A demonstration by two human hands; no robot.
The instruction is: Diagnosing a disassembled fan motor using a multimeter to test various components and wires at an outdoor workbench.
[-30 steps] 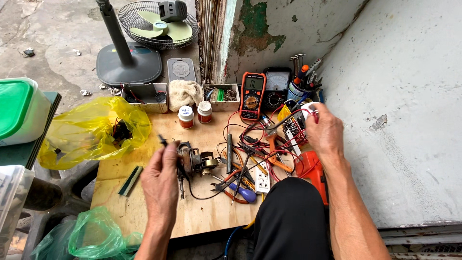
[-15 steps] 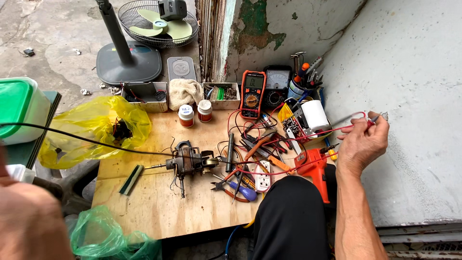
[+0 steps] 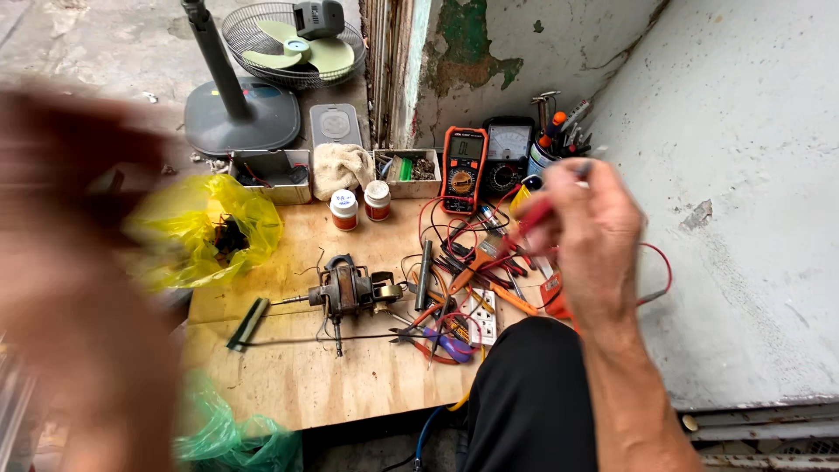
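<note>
A small fan motor (image 3: 350, 293) with a bare shaft lies on the plywood board (image 3: 297, 385). My right hand (image 3: 594, 236) hovers over the tangle of tools at the board's right side, fingers closed on a red test probe (image 3: 535, 215) whose red lead (image 3: 666, 269) loops behind the wrist. My left hand (image 3: 79, 288) is a large blur close to the camera at the left edge, well left of the motor. Whether it holds anything is not visible.
An orange multimeter (image 3: 463, 170) and an analogue meter (image 3: 509, 153) stand at the back, beside a cup of screwdrivers (image 3: 559, 131). Two small jars (image 3: 360, 205), a yellow bag (image 3: 210, 232), a white socket strip (image 3: 481, 316), pliers and a fan stand (image 3: 240, 109) surround the board.
My left hand has swung up towards the camera and turned to a blur. My right hand came back from the wall side to above the tools, still with the red probe.
</note>
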